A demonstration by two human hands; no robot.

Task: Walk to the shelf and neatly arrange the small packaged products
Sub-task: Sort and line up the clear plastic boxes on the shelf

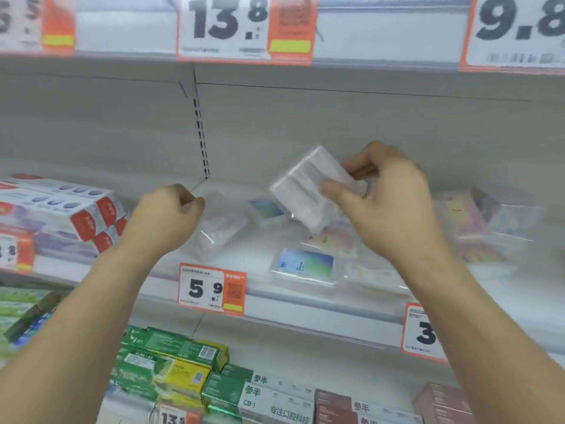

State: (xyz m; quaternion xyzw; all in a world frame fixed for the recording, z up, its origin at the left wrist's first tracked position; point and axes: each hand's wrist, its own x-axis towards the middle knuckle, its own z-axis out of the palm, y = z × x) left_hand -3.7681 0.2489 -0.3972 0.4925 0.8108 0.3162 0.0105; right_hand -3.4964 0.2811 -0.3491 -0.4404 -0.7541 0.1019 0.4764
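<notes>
My right hand (385, 203) holds a small white pack in clear wrap (305, 188), tilted, above the middle shelf (305, 304). My left hand (166, 215) pinches the top of another clear-wrapped pack (217, 231) that stands slanted on the shelf. Beneath the raised pack lie more small packs: a blue-green one (302, 266) flat near the front, another blue-green one (267, 209) further back, and a pale pink-yellow one (331, 240). A heap of pinkish packs (470, 228) sits at the right.
Red-and-white toothpaste boxes (61, 209) are stacked at the left of the same shelf. Green and yellow boxes (171, 362) and white and brown boxes (305, 399) fill the shelf below. Orange price tags (212, 289) hang on the shelf edges. The upper shelf's edge (382, 35) is close overhead.
</notes>
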